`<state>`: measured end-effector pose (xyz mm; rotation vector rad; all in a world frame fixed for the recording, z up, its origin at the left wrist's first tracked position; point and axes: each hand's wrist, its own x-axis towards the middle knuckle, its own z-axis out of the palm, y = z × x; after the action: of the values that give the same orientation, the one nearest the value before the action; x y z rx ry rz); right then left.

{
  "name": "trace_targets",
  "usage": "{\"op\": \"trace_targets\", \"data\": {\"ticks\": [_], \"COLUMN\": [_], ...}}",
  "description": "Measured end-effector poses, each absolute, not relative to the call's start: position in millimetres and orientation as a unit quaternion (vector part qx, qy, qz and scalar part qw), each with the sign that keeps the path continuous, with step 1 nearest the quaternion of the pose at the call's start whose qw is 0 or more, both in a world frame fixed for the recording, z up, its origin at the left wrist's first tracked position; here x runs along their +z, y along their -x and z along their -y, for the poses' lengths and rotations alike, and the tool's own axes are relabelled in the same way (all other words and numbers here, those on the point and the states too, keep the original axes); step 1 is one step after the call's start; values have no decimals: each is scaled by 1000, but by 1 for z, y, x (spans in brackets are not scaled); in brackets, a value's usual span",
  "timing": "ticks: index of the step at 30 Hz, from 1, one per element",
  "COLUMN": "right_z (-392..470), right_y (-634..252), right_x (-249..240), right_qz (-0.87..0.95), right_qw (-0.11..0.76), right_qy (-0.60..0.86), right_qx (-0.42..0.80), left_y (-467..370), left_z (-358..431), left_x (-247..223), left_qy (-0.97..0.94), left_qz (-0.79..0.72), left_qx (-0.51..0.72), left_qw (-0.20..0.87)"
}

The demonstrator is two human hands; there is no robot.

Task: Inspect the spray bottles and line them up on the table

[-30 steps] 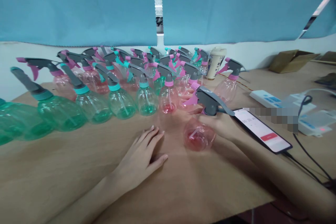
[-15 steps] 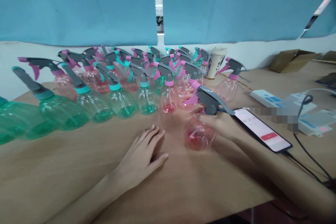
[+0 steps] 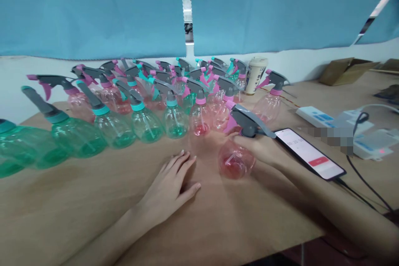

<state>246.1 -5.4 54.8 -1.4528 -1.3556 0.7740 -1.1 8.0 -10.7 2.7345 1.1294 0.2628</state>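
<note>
My right hand (image 3: pixel 257 146) is closed around the neck of a pink spray bottle (image 3: pixel 236 161), just under its grey and pink trigger head. Most of the fingers are hidden behind the trigger and neck. Red liquid shows low in that bottle, which tilts slightly. My left hand (image 3: pixel 170 183) lies palm down on the table (image 3: pixel 199 232), fingers outstretched and holding nothing. Just beyond it stand a green spray bottle (image 3: pixel 176 124) and another pink spray bottle (image 3: pixel 200 120).
Several green and pink spray bottles crowd the back and left, including a green one (image 3: pixel 77 137). A lone pink one (image 3: pixel 267 106) stands by a paper cup (image 3: pixel 256 75). At right lie a lit phone (image 3: pixel 310 153), power strips (image 3: pixel 316 117), cables and an open cardboard box (image 3: pixel 347 72).
My right hand's fingers, earlier stretched out past the trigger, have folded in around the bottle's neck. The left hand has stayed put. The view has shifted slightly.
</note>
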Motion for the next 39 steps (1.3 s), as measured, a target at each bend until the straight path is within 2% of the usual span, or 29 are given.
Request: {"op": "trace_targets", "data": {"ticks": [5,11,21,39], "right_z": [5,3,5,3], "right_y": [-248,-248,-249,-259], "right_x": [52,52,52,49], "right_qz": [558,548,539,575], "right_qw": [477,484,483,479], "right_qy": [613,601,632,598], "right_qx": [292,322,278,287], "left_y": [0,0,-1,-13], "left_z": [-7,-8,-9,-8], "left_x": [-7,-7,-5,-4], "left_qy": [-914,-915,-918,-913], "left_qz": [-382,-382,-376,-385], "left_qx": [89,85,90,102], "left_qw": [100,101,93,90]}}
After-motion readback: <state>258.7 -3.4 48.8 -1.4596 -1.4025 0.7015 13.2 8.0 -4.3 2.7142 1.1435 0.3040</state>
